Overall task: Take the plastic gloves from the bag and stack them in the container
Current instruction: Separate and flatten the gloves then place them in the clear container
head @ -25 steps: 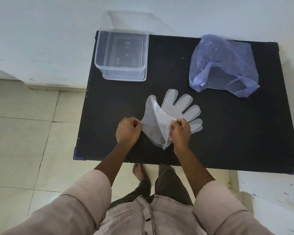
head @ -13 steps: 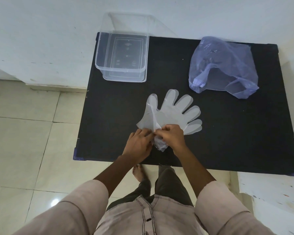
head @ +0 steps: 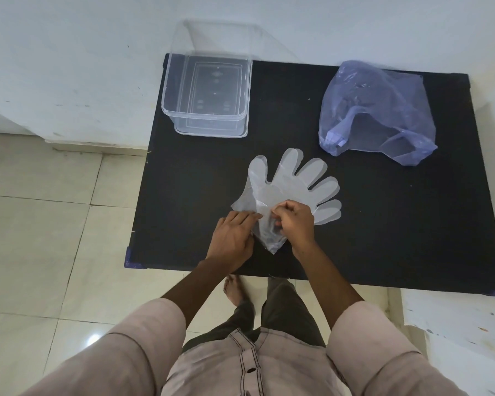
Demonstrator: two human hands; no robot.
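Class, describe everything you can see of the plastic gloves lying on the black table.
The plastic gloves are thin, translucent, whitish film, lying flat near the front middle of the black table. Doubled finger outlines suggest at least two, stacked. The fingers fan away from the person; the cuff end is crumpled to a point. The left hand presses the cuff's edge, and the right hand pinches the film. They lie apart from the clear container and the bag.

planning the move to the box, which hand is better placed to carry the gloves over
Left, probably. The container stands at the table's far left, on the left hand's side, with a bare path to it. The right hand pinches the gloves at the cuff and would have to cross over.
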